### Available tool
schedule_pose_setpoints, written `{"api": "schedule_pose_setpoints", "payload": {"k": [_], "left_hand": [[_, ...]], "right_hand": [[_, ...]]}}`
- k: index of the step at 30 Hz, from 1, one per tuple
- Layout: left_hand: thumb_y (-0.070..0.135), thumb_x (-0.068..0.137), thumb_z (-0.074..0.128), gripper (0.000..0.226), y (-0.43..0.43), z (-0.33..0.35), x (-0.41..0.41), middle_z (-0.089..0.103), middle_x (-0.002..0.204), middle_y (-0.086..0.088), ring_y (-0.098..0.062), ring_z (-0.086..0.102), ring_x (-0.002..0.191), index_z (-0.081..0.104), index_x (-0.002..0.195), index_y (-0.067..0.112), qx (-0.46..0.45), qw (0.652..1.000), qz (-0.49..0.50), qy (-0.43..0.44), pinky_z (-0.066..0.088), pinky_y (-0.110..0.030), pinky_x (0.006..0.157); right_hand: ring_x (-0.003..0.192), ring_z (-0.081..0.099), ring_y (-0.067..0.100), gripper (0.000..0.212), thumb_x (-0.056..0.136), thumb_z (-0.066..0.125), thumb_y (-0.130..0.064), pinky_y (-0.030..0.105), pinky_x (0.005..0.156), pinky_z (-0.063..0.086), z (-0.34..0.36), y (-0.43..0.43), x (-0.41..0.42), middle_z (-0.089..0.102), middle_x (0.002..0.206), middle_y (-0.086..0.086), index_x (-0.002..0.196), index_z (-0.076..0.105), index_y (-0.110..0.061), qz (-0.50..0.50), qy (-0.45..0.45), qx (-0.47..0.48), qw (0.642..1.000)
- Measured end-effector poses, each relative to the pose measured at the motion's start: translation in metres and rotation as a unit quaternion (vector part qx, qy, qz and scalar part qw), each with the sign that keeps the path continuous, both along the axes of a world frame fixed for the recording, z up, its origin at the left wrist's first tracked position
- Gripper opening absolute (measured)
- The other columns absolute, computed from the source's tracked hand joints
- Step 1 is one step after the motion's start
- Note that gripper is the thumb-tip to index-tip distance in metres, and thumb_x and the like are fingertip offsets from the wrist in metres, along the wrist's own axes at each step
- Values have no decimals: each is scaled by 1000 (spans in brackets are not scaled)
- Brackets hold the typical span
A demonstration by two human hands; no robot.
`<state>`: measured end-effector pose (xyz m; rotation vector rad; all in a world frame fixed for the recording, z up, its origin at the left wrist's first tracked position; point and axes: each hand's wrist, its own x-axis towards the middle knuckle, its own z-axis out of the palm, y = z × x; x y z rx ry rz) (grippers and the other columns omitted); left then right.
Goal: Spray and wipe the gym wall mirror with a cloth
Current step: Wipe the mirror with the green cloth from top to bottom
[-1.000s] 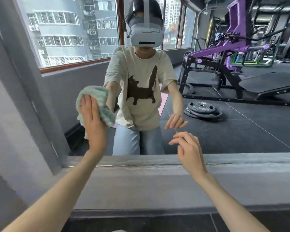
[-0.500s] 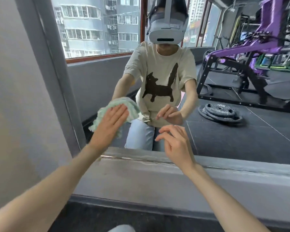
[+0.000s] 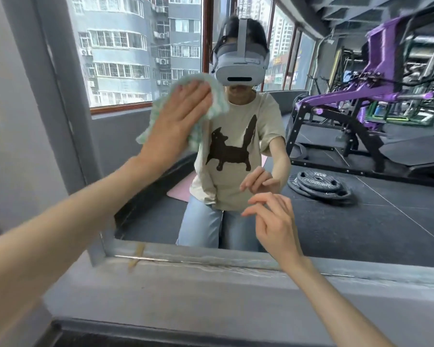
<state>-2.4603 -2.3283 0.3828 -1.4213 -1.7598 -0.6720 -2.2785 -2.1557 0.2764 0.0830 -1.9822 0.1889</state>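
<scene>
The wall mirror (image 3: 361, 221) fills the upper part of the view in a grey frame. My left hand (image 3: 178, 121) presses a pale green cloth (image 3: 217, 98) flat against the glass, upper left of centre, fingers spread over it. My right hand (image 3: 273, 221) hovers near the glass lower down, fingers loosely curled and empty. No spray bottle is in view. The mirror reflects a person in a headset and a beige shirt, kneeling.
A grey ledge (image 3: 211, 291) runs under the mirror's lower edge. The left frame post (image 3: 60, 96) meets a grey wall. Reflected behind are a purple weight machine (image 3: 386, 83), weight plates (image 3: 318, 184) on the dark floor, and windows.
My left hand has swept the cloth up and to the right across the glass, from low left to head height. My right hand stayed low near the glass. The camera tilted upward.
</scene>
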Motion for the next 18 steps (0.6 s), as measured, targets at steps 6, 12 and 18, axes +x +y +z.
{"api": "schedule_pose_setpoints", "payload": {"k": [6,12,18], "left_hand": [[11,97,43,52,4,-54,17,42,143,-9,-10,13,143,27,147,17,-104,978,-57,170,11,-29,118],[18,102,23,46,-16,-45,6,10,157,7,-3,0,144,23,148,16,-199,949,-41,239,2,-24,118],[-6,89,49,46,-1,-73,27,44,141,-7,-10,30,134,44,134,3,-139,979,11,152,12,-29,117]], "right_hand": [[81,54,18,32,79,43,3,33,78,37,9,8,11,61,86,4,71,70,-12,-27,42,-29,998],[80,52,19,31,80,43,3,25,82,32,-6,11,34,62,86,4,73,69,-12,-32,-11,38,999],[80,55,20,32,79,40,0,29,80,35,-2,10,29,61,88,3,75,69,-14,-49,-6,-43,998]]}}
